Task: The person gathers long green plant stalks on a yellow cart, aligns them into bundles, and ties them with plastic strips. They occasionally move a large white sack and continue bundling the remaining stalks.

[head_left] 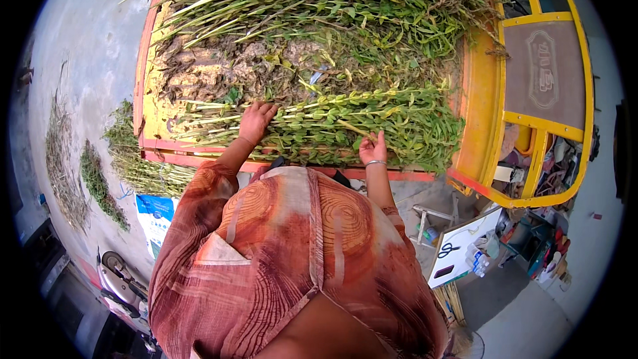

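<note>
Green plant stalks with pods [319, 116], which look like sesame, lie in a long row along the near side of a yellow and red cargo bed [158, 134]. My left hand [258, 121] rests palm down on the pale stem part of this row, its fingers stretched over the stalks. Further right, my right hand [373, 149], with a bangle at the wrist, has its fingers closed at the end of one thick yellowish stalk [350, 127]. Leaves partly hide what else those fingers touch. A larger heap of stalks [319, 0] covers the bed's far side.
Dry brown leaves [219, 70] litter the bed between the rows. A yellow frame with a grey panel [548, 66] rises on the right. More stalks [133, 149] lie low at the left, beside a blue and white sack [155, 216]. A white board [458, 252] holds scissors [447, 250].
</note>
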Available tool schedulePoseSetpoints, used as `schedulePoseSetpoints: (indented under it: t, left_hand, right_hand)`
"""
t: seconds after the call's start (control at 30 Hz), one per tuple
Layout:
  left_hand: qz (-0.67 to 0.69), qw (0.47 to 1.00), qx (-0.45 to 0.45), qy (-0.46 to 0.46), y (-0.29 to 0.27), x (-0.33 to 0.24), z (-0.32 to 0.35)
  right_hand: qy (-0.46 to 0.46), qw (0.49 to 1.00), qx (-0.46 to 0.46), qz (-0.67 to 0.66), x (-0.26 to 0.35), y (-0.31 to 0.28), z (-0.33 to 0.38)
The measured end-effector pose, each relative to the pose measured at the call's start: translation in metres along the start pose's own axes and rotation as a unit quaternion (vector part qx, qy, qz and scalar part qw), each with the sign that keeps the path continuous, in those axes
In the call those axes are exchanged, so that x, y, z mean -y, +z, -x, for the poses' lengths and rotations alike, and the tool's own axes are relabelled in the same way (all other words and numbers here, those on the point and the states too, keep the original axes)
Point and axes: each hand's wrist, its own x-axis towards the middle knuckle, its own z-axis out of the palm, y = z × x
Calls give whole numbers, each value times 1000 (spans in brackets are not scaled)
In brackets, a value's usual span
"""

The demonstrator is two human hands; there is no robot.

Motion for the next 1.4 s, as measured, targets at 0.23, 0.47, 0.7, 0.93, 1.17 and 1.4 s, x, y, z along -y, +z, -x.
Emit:
schedulePoseSetpoints:
  t: [0.23, 0.47, 0.7, 0.93, 1.17, 1.4]
  left_hand:
    - [-7, 1000, 2, 6, 2, -2, 7]
    - [40, 998, 44, -6, 10, 4, 8]
    - [45, 997, 59, 25, 30, 25, -3]
    - [40, 977, 205, 34, 13, 32, -36]
    - [-5, 941, 338, 33, 0, 35, -83]
    - [-62, 929, 365, -13, 14, 36, -103]
  right_hand:
    - [-26, 994, -82, -60, 0, 20, -18]
    - [-90, 988, -48, -112, 46, 23, -1]
    - [-316, 935, -117, -109, 140, 12, 43]
    - [-687, 704, -179, -6, 255, -27, 160]
    - [-603, 794, 62, -49, 288, -14, 256]
    - [-172, 980, 98, 26, 54, 57, 99]
